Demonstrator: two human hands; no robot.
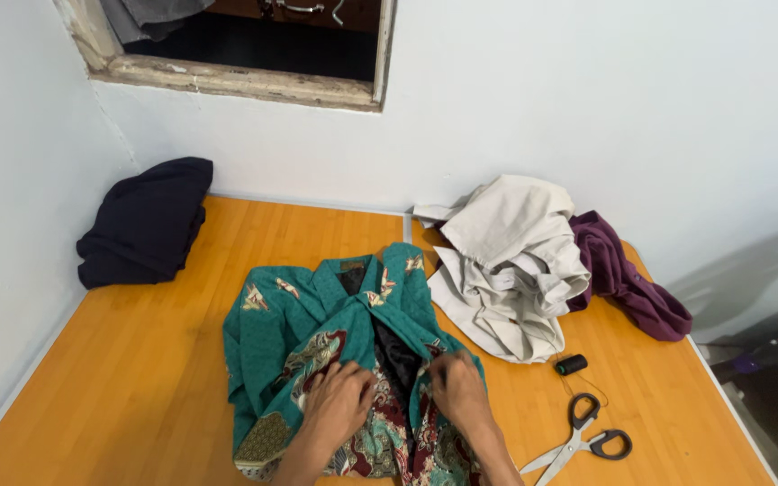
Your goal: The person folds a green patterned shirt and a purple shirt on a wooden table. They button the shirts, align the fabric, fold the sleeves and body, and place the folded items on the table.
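On orange worktop [137,387], near edge: green shirt [299,333], both hands pinching its open front. Left hand [339,403] curled on fabric, right hand [456,387] gripping placket. Scissors [583,441], black thread spool [571,364] just right; beige cloth [506,270] behind.

Two bare hands in head view, left hand [339,405], right hand [457,389], bare forearms entering from the bottom edge, no sleeves, no gloves, no rings, watch or bracelet visible, fingernails short and unpainted where seen
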